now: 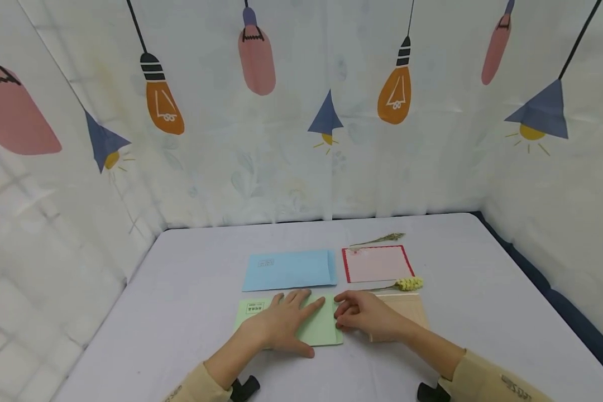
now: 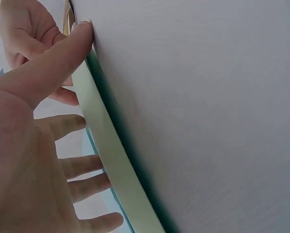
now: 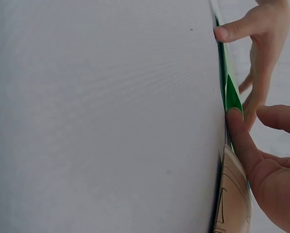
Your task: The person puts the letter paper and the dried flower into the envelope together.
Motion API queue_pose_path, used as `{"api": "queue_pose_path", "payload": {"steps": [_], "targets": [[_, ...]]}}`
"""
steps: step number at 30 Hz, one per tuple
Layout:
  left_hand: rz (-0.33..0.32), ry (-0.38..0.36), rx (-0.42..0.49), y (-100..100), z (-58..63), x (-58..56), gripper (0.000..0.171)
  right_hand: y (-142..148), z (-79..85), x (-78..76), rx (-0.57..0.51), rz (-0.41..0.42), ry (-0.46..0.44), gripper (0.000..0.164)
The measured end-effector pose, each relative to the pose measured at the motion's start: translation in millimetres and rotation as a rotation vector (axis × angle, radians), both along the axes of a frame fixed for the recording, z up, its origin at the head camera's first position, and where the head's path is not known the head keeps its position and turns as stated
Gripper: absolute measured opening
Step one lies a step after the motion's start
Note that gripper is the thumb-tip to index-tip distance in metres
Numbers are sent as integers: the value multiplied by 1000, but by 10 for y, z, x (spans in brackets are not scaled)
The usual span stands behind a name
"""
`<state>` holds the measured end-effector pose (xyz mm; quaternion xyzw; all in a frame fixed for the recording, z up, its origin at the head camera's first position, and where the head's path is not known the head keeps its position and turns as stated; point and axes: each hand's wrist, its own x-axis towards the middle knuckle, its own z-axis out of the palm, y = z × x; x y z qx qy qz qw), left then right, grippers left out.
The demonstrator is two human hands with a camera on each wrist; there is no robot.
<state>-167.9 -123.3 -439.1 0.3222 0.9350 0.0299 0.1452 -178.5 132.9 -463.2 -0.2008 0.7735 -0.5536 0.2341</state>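
A pale green envelope [image 1: 321, 329] with a printed box lies on the table before me. My left hand [image 1: 287, 321] rests on it with fingers spread, its thumb by the near edge. At the envelope's right end, my right hand [image 1: 359, 312] has bent fingers; in the right wrist view its thumb [image 3: 239, 128] touches the slightly raised green flap [image 3: 233, 94], while the index finger stands apart from the thumb. Under and beside the right hand lies a beige card or envelope [image 1: 407, 307] with line drawings, partly hidden by that hand.
Behind the green envelope lies a blue envelope [image 1: 288, 271]. A pink card [image 1: 377, 263] with a red border is to its right. A yellow flower sprig [image 1: 408, 283] lies in front of that card, and a dried green sprig [image 1: 389, 237] behind it. Patterned curtains [image 1: 291, 167] surround the white table [image 1: 191, 268].
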Motion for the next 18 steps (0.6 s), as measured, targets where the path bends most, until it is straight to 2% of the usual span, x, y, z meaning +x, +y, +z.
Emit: {"api": "queue_pose_path", "payload": {"steps": [9, 18], "targets": [[-10, -1, 27, 23, 48, 21, 98, -19, -18, -15, -84, 8, -124, 39], [-7, 2, 34, 16, 10, 3, 100, -65, -8, -53, -106, -21, -228, 37]]}}
